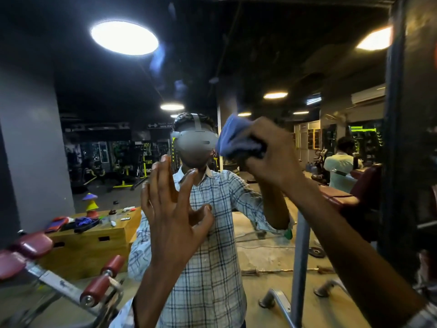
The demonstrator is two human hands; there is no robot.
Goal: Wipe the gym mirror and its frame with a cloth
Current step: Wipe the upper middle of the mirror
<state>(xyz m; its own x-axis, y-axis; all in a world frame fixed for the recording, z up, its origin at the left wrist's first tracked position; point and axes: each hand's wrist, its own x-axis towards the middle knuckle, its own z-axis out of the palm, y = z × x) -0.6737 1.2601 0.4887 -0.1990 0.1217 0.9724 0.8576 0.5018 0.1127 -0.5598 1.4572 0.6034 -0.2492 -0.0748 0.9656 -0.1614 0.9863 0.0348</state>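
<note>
Gripping bunched fuzzy blue cloth (236, 138), right hand (272, 157) against glossy mirror (272, 55).

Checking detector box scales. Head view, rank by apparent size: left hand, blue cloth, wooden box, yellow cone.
1. left hand and wooden box: about alike; the hand is far nearer the camera, so unranked.
2. blue cloth, partly hidden by the right hand.
3. yellow cone.

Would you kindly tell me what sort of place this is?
Most likely a gym: a padded bench with red rollers, a weight plate on the floor and yellow exercise frames farther back, seen at a large mirror.
</note>
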